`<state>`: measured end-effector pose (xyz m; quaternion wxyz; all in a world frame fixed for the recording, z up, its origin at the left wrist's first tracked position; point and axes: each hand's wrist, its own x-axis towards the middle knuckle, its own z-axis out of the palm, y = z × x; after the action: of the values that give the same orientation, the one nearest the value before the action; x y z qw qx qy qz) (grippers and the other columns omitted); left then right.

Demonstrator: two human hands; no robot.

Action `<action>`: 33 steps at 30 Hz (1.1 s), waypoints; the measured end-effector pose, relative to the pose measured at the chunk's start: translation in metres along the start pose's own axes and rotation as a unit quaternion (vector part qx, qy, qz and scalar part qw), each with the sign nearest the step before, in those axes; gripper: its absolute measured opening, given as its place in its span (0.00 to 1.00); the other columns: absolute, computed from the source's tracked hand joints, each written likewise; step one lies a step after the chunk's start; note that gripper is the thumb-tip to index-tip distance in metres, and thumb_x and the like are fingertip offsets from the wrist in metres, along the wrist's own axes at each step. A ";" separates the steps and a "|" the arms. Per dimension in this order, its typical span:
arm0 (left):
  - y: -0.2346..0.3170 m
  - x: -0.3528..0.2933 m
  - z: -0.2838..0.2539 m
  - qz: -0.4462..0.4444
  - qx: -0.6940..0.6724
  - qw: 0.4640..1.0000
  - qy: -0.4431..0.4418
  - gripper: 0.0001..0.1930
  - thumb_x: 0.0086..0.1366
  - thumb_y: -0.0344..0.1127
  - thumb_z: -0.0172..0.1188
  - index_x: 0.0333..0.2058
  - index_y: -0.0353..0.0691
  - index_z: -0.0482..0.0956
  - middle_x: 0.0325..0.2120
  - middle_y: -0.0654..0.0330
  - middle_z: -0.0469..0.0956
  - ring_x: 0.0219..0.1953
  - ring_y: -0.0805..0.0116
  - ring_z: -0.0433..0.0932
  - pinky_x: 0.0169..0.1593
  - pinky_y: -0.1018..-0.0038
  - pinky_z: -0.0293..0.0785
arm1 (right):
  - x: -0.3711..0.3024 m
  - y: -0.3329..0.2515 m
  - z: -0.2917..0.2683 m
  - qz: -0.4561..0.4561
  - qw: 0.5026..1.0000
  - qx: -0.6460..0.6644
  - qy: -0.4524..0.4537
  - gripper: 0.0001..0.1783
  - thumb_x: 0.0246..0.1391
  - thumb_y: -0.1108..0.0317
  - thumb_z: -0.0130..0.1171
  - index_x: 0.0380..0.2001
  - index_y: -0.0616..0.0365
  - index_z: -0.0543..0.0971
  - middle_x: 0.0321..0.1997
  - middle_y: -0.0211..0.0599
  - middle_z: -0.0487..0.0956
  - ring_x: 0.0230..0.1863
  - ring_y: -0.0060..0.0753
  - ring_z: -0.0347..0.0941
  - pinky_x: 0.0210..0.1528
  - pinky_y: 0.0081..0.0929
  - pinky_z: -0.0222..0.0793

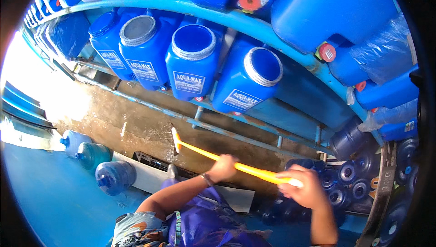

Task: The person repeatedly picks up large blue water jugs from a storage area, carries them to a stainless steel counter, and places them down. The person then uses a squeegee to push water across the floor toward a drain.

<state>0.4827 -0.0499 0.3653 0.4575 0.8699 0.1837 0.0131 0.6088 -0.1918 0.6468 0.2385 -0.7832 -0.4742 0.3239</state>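
Note:
A floor squeegee with a yellow handle (259, 173) slants across the middle of the view. Its narrow orange and white head (176, 140) rests on the wet concrete floor (136, 126), with water splashing beside it. My left hand (222, 168) wraps round the handle partway along, a band on its wrist. Farther right, my right hand (303, 186) grips the handle close to its white end. Both hands are closed on the squeegee. Part of a shoe (172, 170) shows just below the squeegee head.
Square blue water containers (193, 60) stand on a light blue metal rack (190, 122) along the far side, more on a shelf above. Round bottles (116, 177) stand at the left on a blue surface. Several dark blue bottles (347, 172) are stacked at the right.

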 end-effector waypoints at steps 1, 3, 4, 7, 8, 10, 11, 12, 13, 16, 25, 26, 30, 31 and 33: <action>0.031 0.007 0.012 0.023 -0.014 0.999 -0.027 0.10 0.52 0.28 0.57 0.32 0.34 0.83 0.29 0.43 0.81 0.34 0.44 0.81 0.39 0.58 0.78 | -0.019 -0.013 -0.026 0.054 0.998 -0.041 -0.007 0.12 0.46 0.70 0.67 0.37 0.58 0.83 0.29 0.44 0.81 0.29 0.45 0.79 0.34 0.34 0.74; 0.084 0.022 0.042 0.067 0.026 0.987 -0.146 0.08 0.52 0.31 0.58 0.27 0.34 0.84 0.27 0.42 0.80 0.31 0.45 0.81 0.36 0.58 0.78 | -0.049 -0.038 -0.058 0.048 0.968 -0.243 -0.041 0.12 0.47 0.69 0.63 0.37 0.60 0.81 0.31 0.48 0.82 0.28 0.51 0.80 0.33 0.42 0.76; 0.105 0.034 0.059 0.122 0.058 0.978 -0.162 0.08 0.52 0.32 0.58 0.26 0.34 0.83 0.27 0.42 0.80 0.31 0.45 0.81 0.36 0.57 0.78 | -0.057 -0.042 -0.063 0.099 0.935 -0.330 -0.085 0.13 0.47 0.68 0.62 0.37 0.61 0.78 0.29 0.51 0.81 0.28 0.51 0.80 0.33 0.43 0.76; 0.116 0.058 0.119 0.172 0.052 0.979 -0.094 0.09 0.54 0.35 0.58 0.24 0.38 0.85 0.24 0.47 0.81 0.29 0.50 0.82 0.35 0.59 0.79 | -0.059 -0.023 -0.047 0.162 0.855 -0.480 -0.111 0.17 0.47 0.64 0.63 0.36 0.61 0.70 0.21 0.49 0.79 0.25 0.53 0.79 0.31 0.47 0.74; 0.109 0.062 0.142 0.170 0.033 0.978 -0.116 0.09 0.54 0.35 0.58 0.25 0.38 0.85 0.24 0.47 0.81 0.30 0.50 0.82 0.36 0.59 0.79 | -0.057 -0.010 -0.041 0.159 0.867 -0.444 -0.162 0.18 0.47 0.63 0.64 0.36 0.62 0.70 0.21 0.47 0.79 0.22 0.53 0.77 0.29 0.47 0.74; 0.080 0.065 0.185 0.131 -0.050 0.984 -0.115 0.08 0.54 0.34 0.59 0.28 0.39 0.84 0.27 0.47 0.81 0.34 0.49 0.82 0.39 0.57 0.78 | -0.054 0.020 -0.004 0.106 0.854 -0.470 -0.198 0.11 0.51 0.65 0.60 0.30 0.61 0.73 0.21 0.46 0.79 0.22 0.48 0.78 0.25 0.41 0.75; 0.060 0.070 0.203 0.122 -0.095 0.979 -0.132 0.08 0.51 0.36 0.61 0.28 0.40 0.80 0.29 0.50 0.80 0.36 0.47 0.80 0.43 0.56 0.76 | -0.051 0.035 0.023 0.055 0.849 -0.505 -0.145 0.06 0.51 0.69 0.57 0.27 0.60 0.75 0.21 0.43 0.79 0.23 0.42 0.79 0.23 0.36 0.75; 0.039 0.076 0.220 0.177 -0.146 0.972 -0.050 0.07 0.51 0.36 0.61 0.27 0.41 0.80 0.29 0.52 0.80 0.36 0.48 0.79 0.43 0.56 0.75 | -0.045 0.050 0.048 0.022 0.827 -0.541 -0.150 0.06 0.50 0.70 0.55 0.28 0.61 0.77 0.23 0.40 0.78 0.24 0.37 0.80 0.22 0.33 0.75; 0.020 0.078 0.235 0.223 -0.147 0.964 0.012 0.06 0.50 0.36 0.60 0.26 0.42 0.80 0.28 0.53 0.80 0.37 0.48 0.79 0.43 0.57 0.75 | -0.037 0.065 0.071 -0.020 0.837 -0.528 -0.139 0.07 0.48 0.70 0.55 0.29 0.62 0.78 0.25 0.40 0.79 0.25 0.34 0.79 0.23 0.29 0.75; -0.050 0.088 0.250 0.151 -0.161 0.974 0.045 0.04 0.52 0.35 0.58 0.24 0.43 0.79 0.27 0.55 0.79 0.37 0.53 0.79 0.49 0.59 0.71 | 0.003 0.092 0.156 -0.109 0.754 -0.637 -0.118 0.06 0.45 0.69 0.56 0.26 0.57 0.80 0.24 0.34 0.79 0.21 0.23 0.75 0.20 0.20 0.70; -0.181 -0.011 0.172 0.000 -0.184 0.939 0.291 0.11 0.61 0.38 0.50 0.21 0.46 0.75 0.24 0.64 0.77 0.33 0.63 0.78 0.51 0.68 0.68 | 0.047 0.020 0.279 -0.218 0.801 -0.546 -0.116 0.08 0.44 0.69 0.57 0.26 0.62 0.81 0.25 0.39 0.79 0.26 0.27 0.79 0.22 0.22 0.73; -0.188 -0.026 0.152 -0.008 -0.182 0.949 0.257 0.08 0.60 0.37 0.53 0.22 0.47 0.75 0.25 0.65 0.77 0.35 0.64 0.78 0.53 0.66 0.67 | 0.051 0.001 0.280 -0.254 0.784 -0.555 -0.115 0.07 0.44 0.68 0.58 0.25 0.59 0.81 0.24 0.37 0.80 0.26 0.27 0.79 0.22 0.21 0.73; -0.207 -0.076 0.054 0.032 -0.086 0.958 0.271 0.05 0.58 0.38 0.55 0.24 0.48 0.76 0.27 0.66 0.78 0.37 0.65 0.78 0.58 0.57 0.65 | 0.087 -0.080 0.267 -0.344 0.751 -0.541 -0.156 0.05 0.43 0.69 0.59 0.22 0.56 0.82 0.20 0.31 0.80 0.24 0.25 0.79 0.24 0.23 0.74; -0.213 -0.082 0.026 0.014 -0.027 0.965 0.259 0.05 0.56 0.40 0.57 0.27 0.48 0.78 0.28 0.65 0.79 0.39 0.63 0.78 0.58 0.54 0.64 | 0.103 -0.097 0.260 -0.365 0.748 -0.537 -0.138 0.05 0.44 0.69 0.59 0.21 0.56 0.81 0.19 0.33 0.80 0.23 0.27 0.79 0.25 0.26 0.74; -0.217 -0.089 -0.020 -0.035 0.011 0.971 0.235 0.06 0.54 0.41 0.59 0.29 0.48 0.79 0.30 0.62 0.80 0.40 0.60 0.78 0.57 0.55 0.65 | 0.135 -0.126 0.241 -0.457 0.755 -0.463 -0.079 0.06 0.46 0.69 0.58 0.19 0.56 0.81 0.19 0.37 0.80 0.22 0.33 0.80 0.25 0.32 0.75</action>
<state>0.3289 0.0478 0.2165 0.3921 0.8405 0.3164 0.1993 0.4037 0.0006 0.5313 -0.0719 -0.4595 -0.8850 -0.0221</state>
